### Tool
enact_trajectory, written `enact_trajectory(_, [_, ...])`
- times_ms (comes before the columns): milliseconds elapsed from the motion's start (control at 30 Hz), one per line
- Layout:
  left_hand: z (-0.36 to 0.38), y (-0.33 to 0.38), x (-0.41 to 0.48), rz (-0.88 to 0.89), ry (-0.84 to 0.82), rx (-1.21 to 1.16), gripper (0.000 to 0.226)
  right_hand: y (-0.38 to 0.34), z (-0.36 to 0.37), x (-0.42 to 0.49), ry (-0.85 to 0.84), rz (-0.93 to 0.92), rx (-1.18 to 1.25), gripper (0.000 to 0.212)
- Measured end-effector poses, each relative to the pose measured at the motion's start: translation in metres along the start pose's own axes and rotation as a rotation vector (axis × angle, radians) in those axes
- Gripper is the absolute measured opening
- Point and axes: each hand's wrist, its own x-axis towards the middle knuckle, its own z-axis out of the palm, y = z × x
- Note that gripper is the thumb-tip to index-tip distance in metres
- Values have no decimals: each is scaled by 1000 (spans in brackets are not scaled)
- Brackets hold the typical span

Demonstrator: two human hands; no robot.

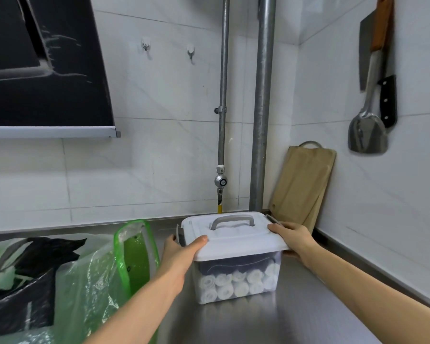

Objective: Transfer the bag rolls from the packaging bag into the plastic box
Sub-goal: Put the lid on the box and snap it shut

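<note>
A clear plastic box point(236, 276) stands on the steel counter, its white lid point(233, 235) with a grey handle on top. Through its front wall I see several white bag rolls point(233, 285) stacked in rows, with something dark above them. My left hand point(181, 249) grips the lid's left edge, thumb on top, beside the left grey latch. My right hand point(293, 238) holds the lid's right edge at the other latch. The green-rimmed clear packaging bag point(137, 254) lies just left of the box, next to my left forearm.
Crumpled clear and black plastic bags point(30, 276) fill the counter's left side. A wooden cutting board point(301, 184) leans on the wall behind the box. Two metal pipes point(262, 103) run up the tiled wall. A cleaver, a knife and a spatula point(368, 130) hang at right.
</note>
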Motion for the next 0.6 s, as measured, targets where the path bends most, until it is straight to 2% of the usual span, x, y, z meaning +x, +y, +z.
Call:
enact_trajectory(100, [3, 5, -7, 47, 12, 12, 66, 2, 2, 1, 26, -87, -31, 43])
enact_trajectory(233, [7, 7, -11, 149, 4, 108, 58, 2, 3, -2, 71, -172, -96, 37])
enact_trajectory(433, [8, 11, -15, 164, 5, 182, 47, 2, 3, -3, 103, -225, -150, 36])
enact_trajectory(600, [8, 15, -14, 163, 24, 232, 49, 0, 3, -1, 102, -287, -214, 28])
